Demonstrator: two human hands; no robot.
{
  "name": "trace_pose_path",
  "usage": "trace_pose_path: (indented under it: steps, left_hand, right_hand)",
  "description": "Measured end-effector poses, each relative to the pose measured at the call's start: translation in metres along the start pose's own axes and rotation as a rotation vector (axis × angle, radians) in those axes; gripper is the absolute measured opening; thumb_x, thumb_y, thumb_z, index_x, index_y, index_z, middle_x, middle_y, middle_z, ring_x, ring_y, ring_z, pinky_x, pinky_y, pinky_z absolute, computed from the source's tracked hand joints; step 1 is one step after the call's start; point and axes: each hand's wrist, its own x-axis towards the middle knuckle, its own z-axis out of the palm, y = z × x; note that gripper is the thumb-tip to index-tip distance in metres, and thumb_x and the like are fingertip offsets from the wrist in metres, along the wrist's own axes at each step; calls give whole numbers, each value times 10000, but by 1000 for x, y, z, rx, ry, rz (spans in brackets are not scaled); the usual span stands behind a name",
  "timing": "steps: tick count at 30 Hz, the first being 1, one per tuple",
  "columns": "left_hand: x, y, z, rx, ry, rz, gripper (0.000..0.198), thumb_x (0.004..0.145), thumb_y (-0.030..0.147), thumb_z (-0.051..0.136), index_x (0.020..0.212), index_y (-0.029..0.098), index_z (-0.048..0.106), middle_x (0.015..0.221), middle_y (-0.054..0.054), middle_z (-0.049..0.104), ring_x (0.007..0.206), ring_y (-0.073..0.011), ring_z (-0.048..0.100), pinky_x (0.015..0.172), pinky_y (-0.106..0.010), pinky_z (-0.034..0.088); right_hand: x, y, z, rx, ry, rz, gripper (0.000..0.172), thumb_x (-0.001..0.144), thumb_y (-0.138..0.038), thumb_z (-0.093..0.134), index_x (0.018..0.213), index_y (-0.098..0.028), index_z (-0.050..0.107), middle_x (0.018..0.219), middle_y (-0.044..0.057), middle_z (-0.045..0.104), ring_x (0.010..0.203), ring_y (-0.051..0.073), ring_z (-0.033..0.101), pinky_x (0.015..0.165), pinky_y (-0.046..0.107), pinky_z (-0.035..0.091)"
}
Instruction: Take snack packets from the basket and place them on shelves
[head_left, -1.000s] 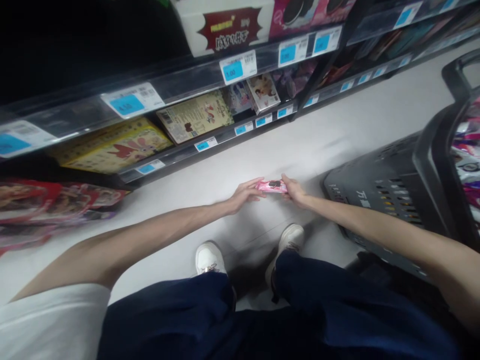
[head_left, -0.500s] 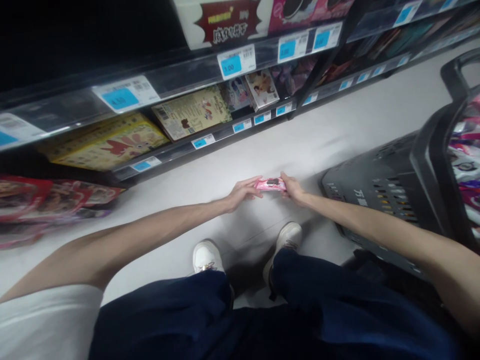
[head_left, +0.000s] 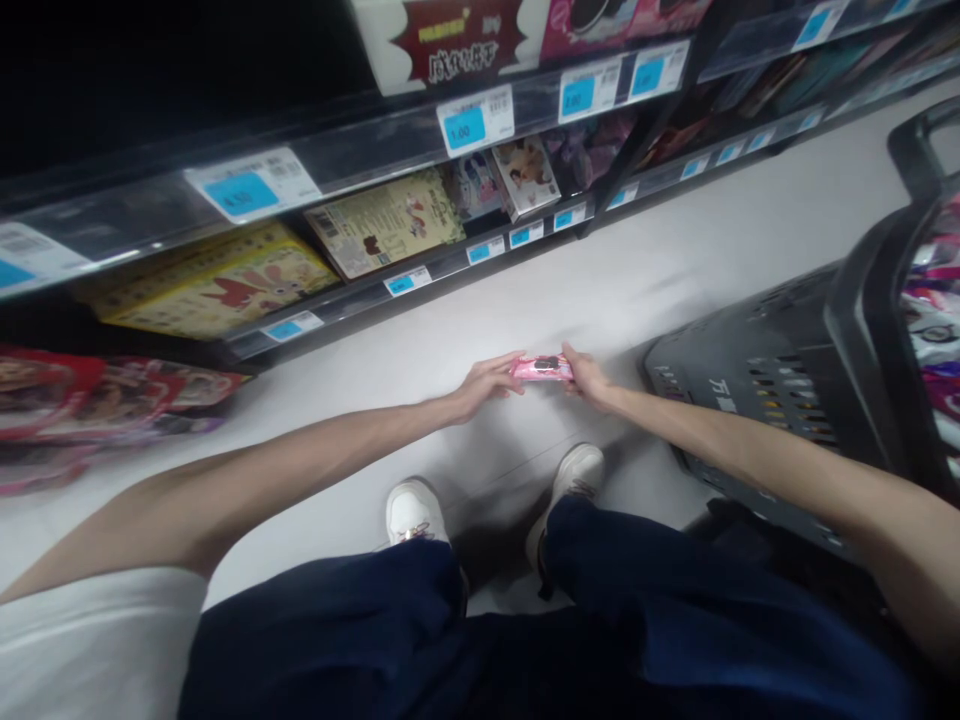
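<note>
Between my two hands is a small pink cookie packet (head_left: 541,368) with a dark round cookie pictured on it. My left hand (head_left: 491,385) pinches its left end, the thumb and fingers closed at the edge. On the right end, my right hand (head_left: 587,377) is closed round the wrapper. The packet is held level above the pale floor, in front of my white shoes (head_left: 415,512). Its underside is hidden from this angle.
A dark shelf unit (head_left: 375,150) with blue price tags runs across the top, holding a yellow box (head_left: 232,285) and a cream box (head_left: 390,222). A grey basket (head_left: 750,340) of packaged goods stands right. Red packages (head_left: 97,400) are at left.
Hardly anything differs: both hands keep the packet in the same place. The view has shifted very slightly, moving the shelf and basket a little in the picture.
</note>
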Motion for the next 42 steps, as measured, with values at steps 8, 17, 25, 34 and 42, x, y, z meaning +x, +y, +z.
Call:
trace_pose_path:
  steps: [8, 17, 25, 34, 42]
  left_hand:
    - [4, 0, -2, 18, -18, 43, 715, 629, 163, 782, 1329, 245, 665, 1167, -49, 722, 903, -171, 628, 721, -274, 450]
    - [4, 2, 7, 565, 169, 516, 521, 623, 86, 770, 1131, 196, 732, 1283, -120, 572, 1235, -288, 516, 1041, -394, 443]
    - [1, 8, 9, 649, 76, 515, 389, 657, 183, 828, 1035, 221, 743, 1054, -80, 670, 1030, -264, 587, 1013, -414, 442]
    - [-6, -4, 8, 183, -145, 234, 480, 640, 286, 892, 1031, 139, 655, 954, -65, 729, 879, -204, 676, 836, -336, 523]
    - [-10, 5, 18, -45, -146, 172, 580, 615, 216, 915, 1142, 124, 690, 1056, -101, 741, 1022, -245, 680, 993, -408, 493]
  right_hand:
    - [6, 5, -2, -49, 29, -68, 522, 976, -638, 491, 704, -193, 522, 419, -57, 409, 336, 78, 307, 328, 197, 261]
    - [7, 4, 2, -81, 34, -124, 517, 1006, -580, 475, 671, -189, 519, 416, -52, 413, 338, 83, 334, 321, 199, 279]
    - [-9, 1, 8, 6, -228, -19, 466, 1056, -503, 373, 739, -194, 520, 490, -13, 537, 387, 112, 452, 396, 210, 383]
    - [-12, -23, 0, -224, -319, -362, 151, 777, -251, 815, 814, -145, 715, 715, -3, 656, 632, 106, 558, 552, 183, 439]
    - [-13, -39, -14, -206, -434, -352, 150, 756, -204, 800, 886, -143, 755, 802, 28, 722, 637, 120, 614, 523, 198, 465]
